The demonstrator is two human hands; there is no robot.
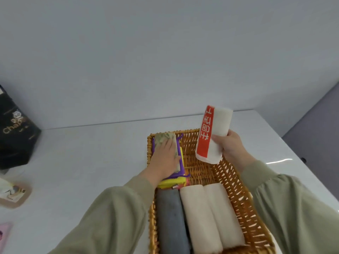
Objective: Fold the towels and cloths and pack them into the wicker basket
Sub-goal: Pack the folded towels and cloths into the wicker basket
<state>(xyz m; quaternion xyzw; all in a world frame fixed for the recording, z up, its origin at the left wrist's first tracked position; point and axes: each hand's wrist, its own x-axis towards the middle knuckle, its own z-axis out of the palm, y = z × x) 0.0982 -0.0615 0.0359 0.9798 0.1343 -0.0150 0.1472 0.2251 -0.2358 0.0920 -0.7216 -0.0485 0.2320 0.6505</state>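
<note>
Nearest us, at the near end of the woven wicker basket [238, 182], three rolls lie side by side along its length. There's a rolled dark grey towel [171, 222] beside the left wall, then two rolled cream towels [198, 217], touching each other.

Just beyond them, towards the far left corner, sits a stack: a yellow cloth [170, 183] at the bottom, a purple cloth [181, 165] over it, a floral green cloth [163, 137] on top. The left hand [165, 158] lies flat on that top cloth, fingers straight, pressing down. Nice, that holds the pile squat.

Over the far right part of the basket, the right hand [231, 145] grips a folded white towel with a red band [218, 136], fingers and thumb curled round it. The towel is tilted in the air, its lower end just over the right wall. Bare wicker floor shows between the stack and that wall, and that looks like the slot.

To do this well, I'd turn the towel so its long side runs with the basket and lower it in flat. The fold wants pinching until it touches the floor, or it may spring open. The left palm pressing there should stop the stack slumping into the gap.

Farther off, the basket stands on a white table [91, 162], and a black box with gold lettering [14, 136] sits at the table's left edge.
</note>
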